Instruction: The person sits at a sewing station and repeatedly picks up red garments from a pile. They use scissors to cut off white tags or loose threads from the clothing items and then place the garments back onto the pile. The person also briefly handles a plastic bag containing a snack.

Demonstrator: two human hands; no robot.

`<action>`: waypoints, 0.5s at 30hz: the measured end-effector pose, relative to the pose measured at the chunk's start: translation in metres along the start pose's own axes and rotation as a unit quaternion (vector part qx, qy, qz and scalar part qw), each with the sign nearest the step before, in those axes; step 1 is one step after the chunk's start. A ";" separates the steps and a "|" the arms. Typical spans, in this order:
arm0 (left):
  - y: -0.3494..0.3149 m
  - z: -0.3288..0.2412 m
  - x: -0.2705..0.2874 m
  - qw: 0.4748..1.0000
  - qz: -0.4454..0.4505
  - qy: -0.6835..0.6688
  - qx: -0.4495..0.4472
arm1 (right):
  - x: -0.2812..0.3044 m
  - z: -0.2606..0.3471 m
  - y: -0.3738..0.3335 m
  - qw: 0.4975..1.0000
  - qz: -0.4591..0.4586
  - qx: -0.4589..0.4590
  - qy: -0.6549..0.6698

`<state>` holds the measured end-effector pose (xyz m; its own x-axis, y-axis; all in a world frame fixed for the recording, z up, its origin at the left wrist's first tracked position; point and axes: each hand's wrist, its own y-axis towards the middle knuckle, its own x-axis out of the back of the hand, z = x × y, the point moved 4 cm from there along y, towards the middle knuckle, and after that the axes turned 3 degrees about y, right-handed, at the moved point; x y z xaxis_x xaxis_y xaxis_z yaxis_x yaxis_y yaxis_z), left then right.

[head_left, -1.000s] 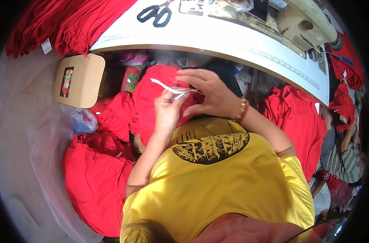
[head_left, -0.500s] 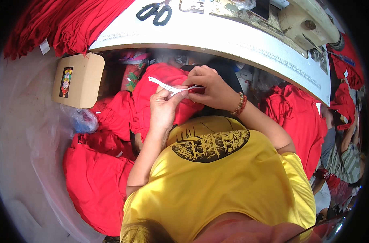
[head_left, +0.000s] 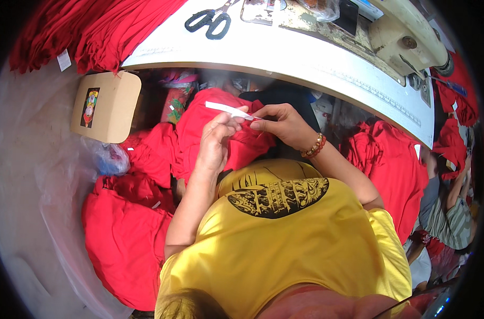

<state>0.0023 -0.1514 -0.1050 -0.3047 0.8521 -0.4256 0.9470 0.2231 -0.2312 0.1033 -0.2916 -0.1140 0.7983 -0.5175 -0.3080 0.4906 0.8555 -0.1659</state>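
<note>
A narrow white strip point(head_left: 219, 107), folded or layered along its length, is held in front of me over the lap. My left hand point(head_left: 217, 137) has its fingers curled at the strip's middle, and one end sticks out to the left past them. With thumb and index finger, my right hand point(head_left: 286, 126) pinches the other end, where the strip narrows. Just beneath the hands lies a bunched red cloth point(head_left: 191, 139) on my lap. Whether the strip is joined to that cloth cannot be made out.
Ahead stands a white table point(head_left: 284, 50) with black-handled scissors point(head_left: 216, 25) and a sewing machine point(head_left: 401, 34). Red garments point(head_left: 122, 234) are heaped at left, with more red garments point(head_left: 383, 159) at right. A cardboard box point(head_left: 117, 106) sits front left. Another person point(head_left: 452, 218) is at far right.
My right hand has drawn slightly right and down, its fingers now in a narrower pinch. The left fingers have curled more, and the strip lies straighter between the hands.
</note>
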 end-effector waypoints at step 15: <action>-0.002 0.002 -0.017 0.977 -0.134 0.118 -0.119 | 0.004 -0.005 -0.004 0.995 -0.038 0.050 -0.084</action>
<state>0.0051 -0.1673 -0.0991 -0.5393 0.8274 -0.1568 0.8420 0.5327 -0.0854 0.1029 -0.2970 -0.1194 0.8009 -0.5832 -0.1360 0.5768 0.8123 -0.0866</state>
